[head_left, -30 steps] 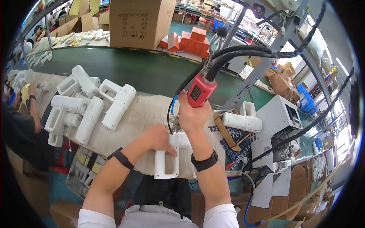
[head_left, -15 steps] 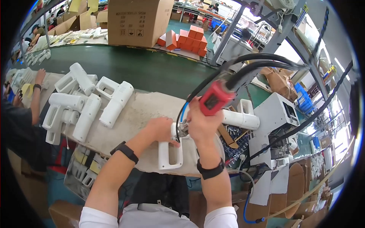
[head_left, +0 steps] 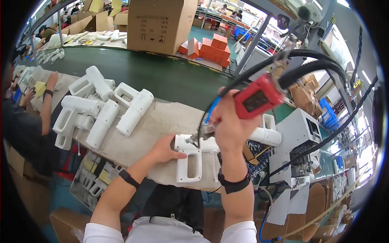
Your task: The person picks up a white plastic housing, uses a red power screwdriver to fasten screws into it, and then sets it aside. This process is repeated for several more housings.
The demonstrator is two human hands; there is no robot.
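Note:
A white plastic loop-handled appliance housing (head_left: 189, 166) lies at the table's near edge, its handle toward me. My left hand (head_left: 164, 150) grips the left end of it, thumb on top and fingers partly hidden behind. Wrapped round a red power screwdriver (head_left: 259, 97), my right hand (head_left: 234, 123) holds the tool tilted above the housing. The screwdriver's metal tip is close to the dotted face at the housing's left end; whether it touches, I cannot tell. A white cord hangs from the housing beside the handle.
Several similar white appliances (head_left: 135, 109) lie to the left on the beige tabletop (head_left: 158, 117). Behind runs a green conveyor belt (head_left: 162, 75) with a big cardboard box (head_left: 160, 26) beyond. A bin of screws (head_left: 259, 156) and a white machine (head_left: 293, 133) stand right. A co-worker's arm (head_left: 48, 103) reaches in at left.
The screwdriver has moved right and leans over more. My left hand has drawn back from the tool tip to the housing's left end. The whole view has shifted slightly.

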